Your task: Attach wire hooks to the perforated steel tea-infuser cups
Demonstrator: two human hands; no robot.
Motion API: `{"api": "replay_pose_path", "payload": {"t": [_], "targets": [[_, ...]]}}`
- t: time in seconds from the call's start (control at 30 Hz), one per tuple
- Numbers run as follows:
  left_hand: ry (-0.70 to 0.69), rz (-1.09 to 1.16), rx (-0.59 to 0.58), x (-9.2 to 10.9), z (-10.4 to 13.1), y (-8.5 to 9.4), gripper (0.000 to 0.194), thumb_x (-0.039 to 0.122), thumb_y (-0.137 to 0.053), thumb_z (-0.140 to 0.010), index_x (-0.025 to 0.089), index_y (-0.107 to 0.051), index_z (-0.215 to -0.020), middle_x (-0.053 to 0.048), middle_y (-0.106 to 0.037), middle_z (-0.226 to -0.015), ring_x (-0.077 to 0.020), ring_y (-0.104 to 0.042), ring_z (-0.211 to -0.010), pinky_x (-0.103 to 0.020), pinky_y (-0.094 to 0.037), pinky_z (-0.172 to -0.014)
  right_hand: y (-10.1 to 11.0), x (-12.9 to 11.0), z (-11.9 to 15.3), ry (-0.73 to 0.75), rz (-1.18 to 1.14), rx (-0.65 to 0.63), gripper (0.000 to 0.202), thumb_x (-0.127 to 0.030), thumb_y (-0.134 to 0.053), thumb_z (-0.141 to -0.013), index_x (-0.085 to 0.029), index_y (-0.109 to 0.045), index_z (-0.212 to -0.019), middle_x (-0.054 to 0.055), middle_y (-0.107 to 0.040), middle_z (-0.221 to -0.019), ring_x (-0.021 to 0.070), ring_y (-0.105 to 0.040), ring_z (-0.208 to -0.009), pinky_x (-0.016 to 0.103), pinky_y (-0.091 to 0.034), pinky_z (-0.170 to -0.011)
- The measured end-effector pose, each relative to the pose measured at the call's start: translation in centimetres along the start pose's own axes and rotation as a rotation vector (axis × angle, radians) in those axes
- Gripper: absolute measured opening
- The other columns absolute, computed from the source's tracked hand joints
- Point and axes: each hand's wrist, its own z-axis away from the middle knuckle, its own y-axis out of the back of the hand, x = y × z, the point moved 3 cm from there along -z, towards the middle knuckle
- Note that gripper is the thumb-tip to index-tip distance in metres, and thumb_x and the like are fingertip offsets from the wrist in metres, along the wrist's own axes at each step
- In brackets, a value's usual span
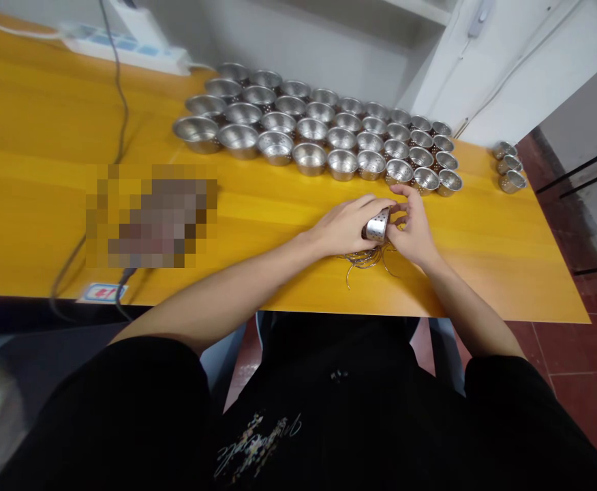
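My left hand [347, 224] is wrapped round a small perforated metal cup [378, 226], which is tipped on its side just above the table. At the cup's right end, my right hand [411, 228] has its fingers bent inward, with thumb and fingertips close together. Whether those fingertips pinch the rim or something thin cannot be made out. Beneath both hands lies a loose bunch of thin curved metal wires [364, 258], partly hidden by the left hand.
Rows of similar perforated cups [309, 158] stand behind my hands on the yellow table [257, 204]. Three more cups [512, 181] are near its right edge. A power strip [125, 49], a dark cable [120, 109] and a pixelated object [160, 221] are on the left.
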Motion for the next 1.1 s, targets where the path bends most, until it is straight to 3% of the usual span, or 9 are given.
{"api": "replay_pose_path", "payload": {"t": [0.17,0.27,0.37,0.5,0.73,0.9,1.1], "targets": [[-0.013,0.033,0.057,0.1,0.0,0.5,0.088,0.026,-0.085,-0.088,0.030,-0.056,-0.171,-0.012,-0.070,-0.161,-0.0361,-0.074,-0.141,-0.052,-0.061,-0.122,0.9,-0.6,-0.2,0.012,0.016,0.041,0.073,-0.033,-0.085,-0.087,-0.036,-0.059,-0.155,0.011,-0.063,-0.158,0.0321,-0.070,-0.119,0.050,-0.066,-0.092],[-0.028,0.045,0.082,-0.1,0.0,0.7,0.090,0.024,-0.086,-0.086,0.030,-0.055,-0.171,-0.012,-0.069,-0.162,-0.0360,-0.073,-0.143,-0.053,-0.061,-0.124,1.2,-0.3,-0.4,-0.012,-0.015,0.023,0.072,-0.042,-0.086,-0.094,-0.037,-0.056,-0.159,0.010,-0.068,-0.149,0.0273,-0.072,-0.107,0.044,-0.065,-0.084],[-0.027,0.041,0.087,-0.3,0.0,0.6,0.090,0.022,-0.086,-0.086,0.030,-0.056,-0.170,-0.012,-0.071,-0.158,-0.0361,-0.074,-0.141,-0.053,-0.062,-0.123,0.7,0.0,-0.4,-0.018,-0.023,-0.050,0.072,-0.046,-0.088,-0.094,-0.036,-0.055,-0.158,0.007,-0.074,-0.127,0.0235,-0.071,-0.090,0.041,-0.062,-0.076],[-0.025,0.032,0.079,-0.3,0.0,0.3,0.088,0.022,-0.085,-0.086,0.030,-0.056,-0.169,-0.011,-0.071,-0.156,-0.0361,-0.075,-0.140,-0.054,-0.062,-0.123,0.2,0.2,-0.2,-0.026,0.000,-0.085,0.056,-0.039,-0.080,-0.097,-0.033,-0.062,-0.149,0.002,-0.075,-0.100,0.0217,-0.069,-0.077,0.039,-0.058,-0.070],[-0.018,0.048,0.105,-0.5,-0.1,0.3,0.089,0.023,-0.085,-0.086,0.030,-0.055,-0.170,-0.013,-0.070,-0.160,-0.0372,-0.073,-0.143,-0.057,-0.061,-0.124,0.6,0.3,-0.3,-0.048,-0.047,-0.033,0.049,-0.036,-0.079,-0.094,-0.031,-0.069,-0.143,0.004,-0.082,-0.109,0.0221,-0.074,-0.083,0.037,-0.058,-0.070],[-0.039,0.100,0.166,-1.0,-0.2,0.2,0.084,0.027,-0.086,-0.087,0.029,-0.057,-0.167,-0.013,-0.071,-0.162,-0.0371,-0.073,-0.145,-0.056,-0.060,-0.126,0.8,0.6,-0.7,-0.062,-0.163,-0.074,0.040,-0.040,-0.076,-0.098,-0.031,-0.073,-0.136,0.006,-0.083,-0.118,0.0227,-0.076,-0.091,0.038,-0.061,-0.075],[-0.037,0.109,0.200,-1.6,-0.3,-0.2,0.086,0.029,-0.089,-0.086,0.029,-0.057,-0.166,-0.014,-0.071,-0.164,-0.0381,-0.071,-0.149,-0.058,-0.058,-0.130,1.0,0.8,-0.8,-0.080,-0.215,-0.048,0.032,-0.030,-0.073,-0.094,-0.030,-0.079,-0.125,0.005,-0.082,-0.116,0.0209,-0.074,-0.086,0.040,-0.062,-0.075]]}}
